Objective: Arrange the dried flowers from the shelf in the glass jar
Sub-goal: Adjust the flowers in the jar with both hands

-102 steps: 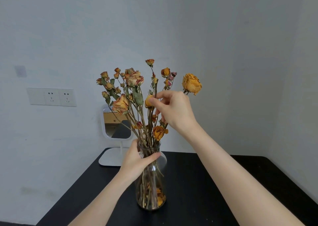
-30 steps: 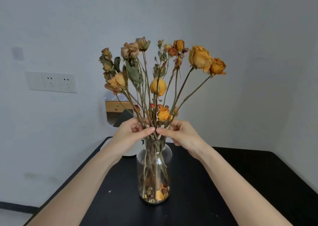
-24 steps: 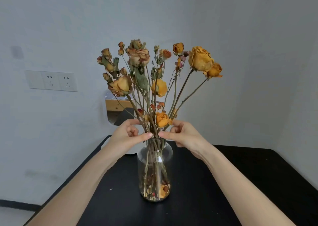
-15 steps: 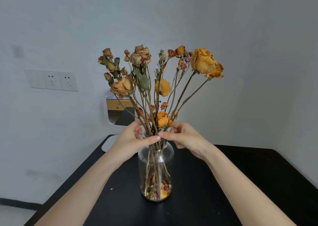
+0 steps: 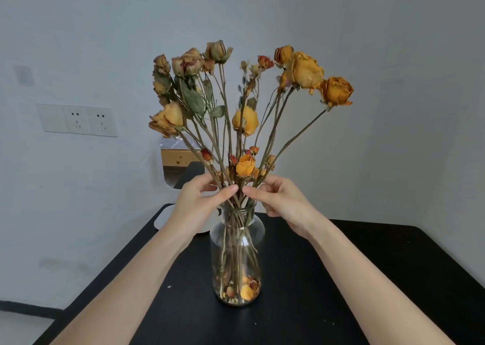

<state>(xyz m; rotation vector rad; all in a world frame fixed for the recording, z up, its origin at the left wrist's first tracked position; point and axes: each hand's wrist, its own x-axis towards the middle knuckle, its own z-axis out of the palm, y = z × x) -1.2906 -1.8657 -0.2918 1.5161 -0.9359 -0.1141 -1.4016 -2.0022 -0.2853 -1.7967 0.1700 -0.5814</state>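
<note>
Two bare forearms reach across a black table [image 5: 354, 271] to a glass jar [image 5: 237, 255], which stands upright with the dried flowers [image 5: 245, 120] already in it and loose petals at its bottom. Just above its mouth, the left hand [image 5: 199, 204] at nine o'clock and the right hand [image 5: 279, 201] at three each curl thumb and fingers round the gathered stems. Fanning them is best done gently and low down, as the brittle heads would likely shed. The fingers behind the stems are hidden. Blooms half cover a mirror [image 5: 172, 165] at eleven o'clock, and no shelf shows.
</note>
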